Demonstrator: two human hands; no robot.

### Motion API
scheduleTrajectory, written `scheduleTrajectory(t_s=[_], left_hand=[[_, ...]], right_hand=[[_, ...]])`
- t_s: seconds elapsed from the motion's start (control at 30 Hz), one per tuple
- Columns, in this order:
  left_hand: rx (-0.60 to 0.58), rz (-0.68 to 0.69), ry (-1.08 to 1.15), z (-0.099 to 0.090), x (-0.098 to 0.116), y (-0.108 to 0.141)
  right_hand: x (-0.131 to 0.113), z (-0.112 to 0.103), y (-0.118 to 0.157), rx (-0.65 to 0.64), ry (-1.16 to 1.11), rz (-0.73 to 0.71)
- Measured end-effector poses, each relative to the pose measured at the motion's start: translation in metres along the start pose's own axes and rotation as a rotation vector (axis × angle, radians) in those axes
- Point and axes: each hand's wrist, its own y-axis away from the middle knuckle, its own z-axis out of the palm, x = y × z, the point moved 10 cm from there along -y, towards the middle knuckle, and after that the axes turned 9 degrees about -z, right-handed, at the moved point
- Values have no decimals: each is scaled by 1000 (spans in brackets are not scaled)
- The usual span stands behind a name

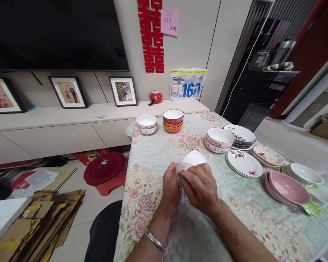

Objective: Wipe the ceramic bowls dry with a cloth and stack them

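Note:
Over the middle of the flowered tablecloth, a small white dish (195, 157), probably a bowl, is held tilted between both hands. My left hand (171, 182) grips its near left side, fingers closed. A silvery bangle is on that wrist. My right hand (200, 185) is closed and pressed against the near side of the dish. Under its fingers a thin pale cloth (183, 167) shows in part; the rest of it and the lower dish are hidden. Nearest on the right are two stacked white bowls (219, 142) with red rims and a stack of floral plates (244, 163).
White bowls (147, 124) and a red-and-orange bowl stack (173, 125) stand at the far edge. To the right are dark-patterned plates (240, 134), squarish dishes (268, 155), white bowls (303, 174) and pink bowls (288, 187). A red stool (105, 167) and flattened cardboard (43, 222) lie left.

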Motion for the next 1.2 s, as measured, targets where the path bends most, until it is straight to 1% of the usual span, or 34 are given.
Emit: scheduleTrajectory(t_s=[0.03,0.1,0.17,0.27,0.37,0.43,0.5,0.57,0.63,0.7,0.8,0.93,1.03,1.1,1.2], left_hand=[[12,-4,-10,1,1,1],[16,-10,-28,4,3,3],[-2,-8,-38,7,3,3],[-47,12,-43,9,-1,0],[-84,41,-100,7,-8,-4],[-100,35,-122,5,-13,-6],[-107,3,-123,4,-17,-7],[-101,-20,-121,3,-19,-7],[-83,-11,-125,1,-18,-7],[-69,5,-119,-1,-15,-8],[-56,18,-91,-3,-13,-7],[-46,9,-35,-4,-11,-5],[-31,15,27,-6,-8,-5],[-32,12,56,-6,-8,-4],[-72,-27,65,-1,-12,-4]], right_hand=[[-4,6,-1,-36,27,-22],[-6,11,-5,-61,111,-24],[-1,10,-8,-56,164,10],[14,4,-10,-15,119,93],[30,-7,-7,96,25,164],[43,-14,-3,179,-36,222],[62,-19,6,259,-104,328],[87,-19,20,331,-197,493],[113,-11,39,406,-330,687],[134,2,58,479,-498,856],[149,27,73,575,-788,1003],[148,56,74,642,-1102,1069],[143,73,71,619,-1242,1114],[142,78,69,596,-1283,1118],[145,73,67,589,-1297,1080]])
